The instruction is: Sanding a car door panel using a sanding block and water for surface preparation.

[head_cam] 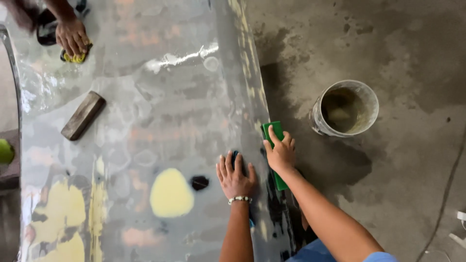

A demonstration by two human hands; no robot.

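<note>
My left hand (235, 175) lies flat on the wet panel (160, 121), a dark cloth (235, 156) under its fingers. My right hand (280, 153) grips a green block (274, 140) at the panel's edge, just beside. I should keep even, flat pressure there.

L hand (235, 174) flat, R hand (280, 154) gripping

Bucket (345, 107) on wet concrete floor (398, 194)

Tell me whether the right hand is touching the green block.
Touching. The head view shows the right hand laid over the green block, fingers wrapped on it at the panel's edge.
</note>
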